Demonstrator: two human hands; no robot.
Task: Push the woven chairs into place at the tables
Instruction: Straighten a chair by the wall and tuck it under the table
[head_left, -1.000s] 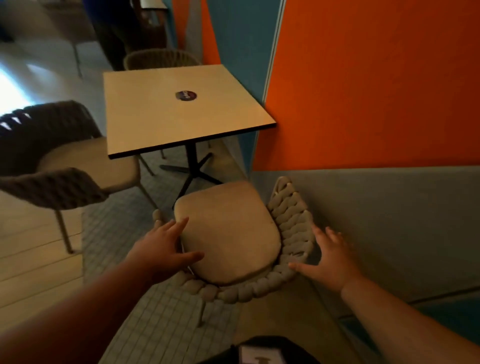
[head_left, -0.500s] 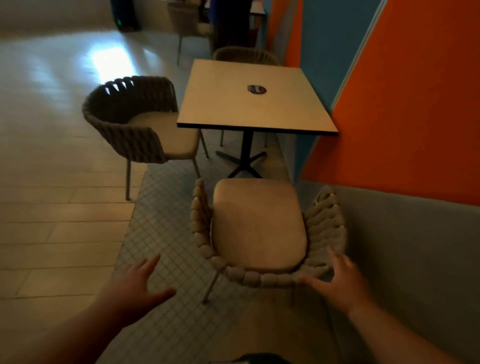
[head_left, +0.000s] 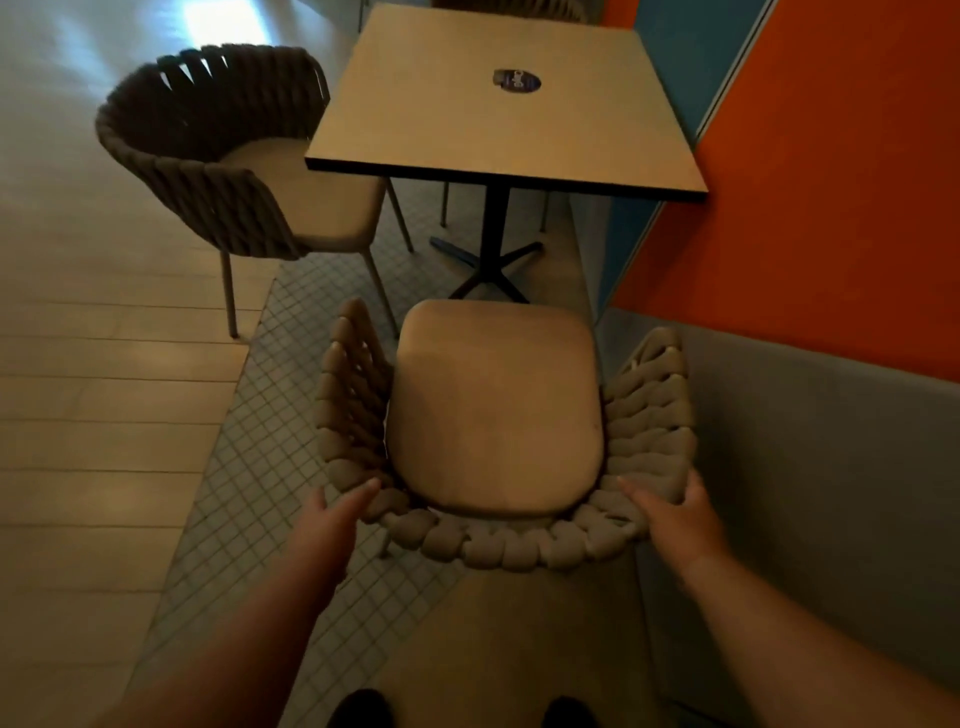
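As the thick-woven beige chair (head_left: 493, 405), tan-cushioned, faces the worktop (head_left: 467, 114) head-on, the left grip (head_left: 327, 519) lies flat against its back rim; the right grip (head_left: 675, 514) clasps it.

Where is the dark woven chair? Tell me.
Head view, upper left: the dark woven chair stands left of the table, seat partly under its top.

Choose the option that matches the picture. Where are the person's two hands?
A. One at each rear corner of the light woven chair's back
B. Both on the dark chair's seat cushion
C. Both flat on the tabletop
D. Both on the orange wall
A: the left hand touches and the right hand holds the back rim of the light woven chair, one at each rear corner.
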